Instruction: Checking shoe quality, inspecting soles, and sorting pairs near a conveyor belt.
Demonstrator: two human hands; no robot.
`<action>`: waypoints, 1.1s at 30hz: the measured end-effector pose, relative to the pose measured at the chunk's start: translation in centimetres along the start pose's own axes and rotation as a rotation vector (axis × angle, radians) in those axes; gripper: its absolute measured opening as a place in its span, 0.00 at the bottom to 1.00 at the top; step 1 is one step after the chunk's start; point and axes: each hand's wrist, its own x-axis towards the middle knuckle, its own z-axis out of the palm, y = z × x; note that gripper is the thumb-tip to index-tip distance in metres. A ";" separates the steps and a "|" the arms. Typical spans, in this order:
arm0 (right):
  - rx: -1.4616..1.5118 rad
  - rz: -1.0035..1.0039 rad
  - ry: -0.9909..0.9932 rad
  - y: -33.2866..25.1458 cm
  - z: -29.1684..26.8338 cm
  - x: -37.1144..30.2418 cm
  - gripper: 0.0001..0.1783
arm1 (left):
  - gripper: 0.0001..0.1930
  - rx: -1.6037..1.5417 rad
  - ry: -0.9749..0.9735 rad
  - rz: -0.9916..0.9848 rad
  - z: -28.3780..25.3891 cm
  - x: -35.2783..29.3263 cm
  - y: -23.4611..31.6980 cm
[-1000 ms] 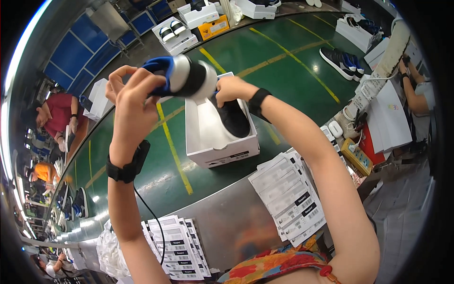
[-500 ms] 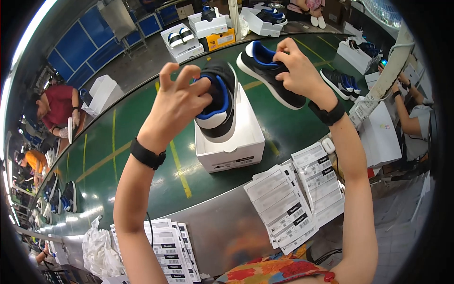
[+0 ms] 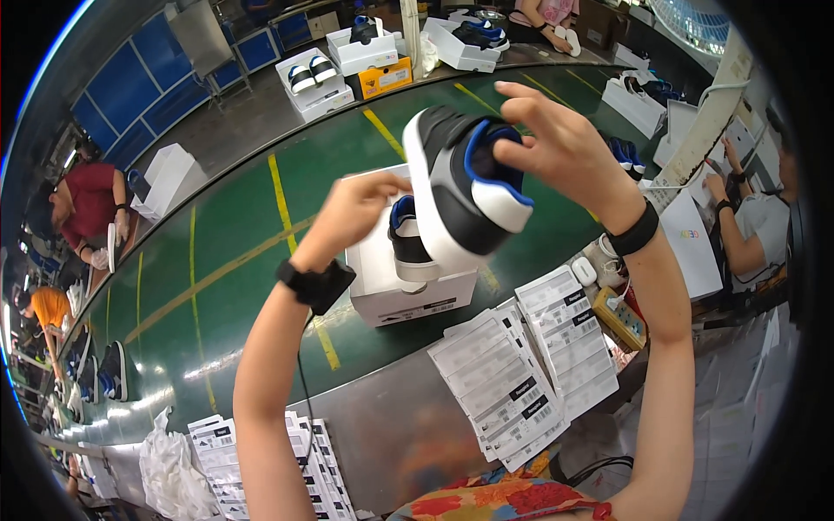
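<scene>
My right hand (image 3: 565, 143) holds a black sneaker (image 3: 469, 195) with a white sole and blue lining, its fingers gripping inside the collar. This shoe hangs tilted above an open white shoebox (image 3: 413, 300) on the green table. Inside the box rests a second black sneaker (image 3: 411, 247), its white heel toward me and its front hidden behind the raised one. Over the box's left side, my left hand (image 3: 356, 208) reaches with fingers stretched toward the held shoe's sole. Its fingertips are partly covered, so contact with the shoe or box cannot be told.
Printed label sheets (image 3: 499, 382) lie on the metal ledge near me, with more label sheets (image 3: 317, 460) and crumpled white tissue (image 3: 174, 469) at left. A yellow power strip (image 3: 618, 317) sits beside my right forearm. Boxed shoes (image 3: 313, 82) line the far side. Co-workers (image 3: 87, 208) are around.
The left-hand shoe has gone down into the box, and my left hand has come off its collar. My right hand has brought its shoe leftward over the box and turned it.
</scene>
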 end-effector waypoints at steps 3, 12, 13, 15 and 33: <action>0.057 -0.110 0.094 -1.7 1.2 1.8 0.09 | 0.27 -0.457 0.004 -0.328 -4.0 -1.4 2.8; 0.258 -0.113 0.083 -8.4 5.3 6.7 0.05 | 0.32 0.084 0.090 -0.206 -2.8 -5.9 6.8; 0.412 -0.100 0.064 -8.7 5.7 6.6 0.07 | 0.29 0.142 0.106 -0.272 -2.9 -5.7 6.7; 1.126 0.318 0.047 -8.7 6.9 5.9 0.10 | 0.27 0.256 0.121 -0.307 -2.7 -5.5 6.3; 1.113 0.838 -0.402 -7.1 15.3 0.5 0.13 | 0.14 0.494 0.250 0.067 -0.4 -4.5 2.9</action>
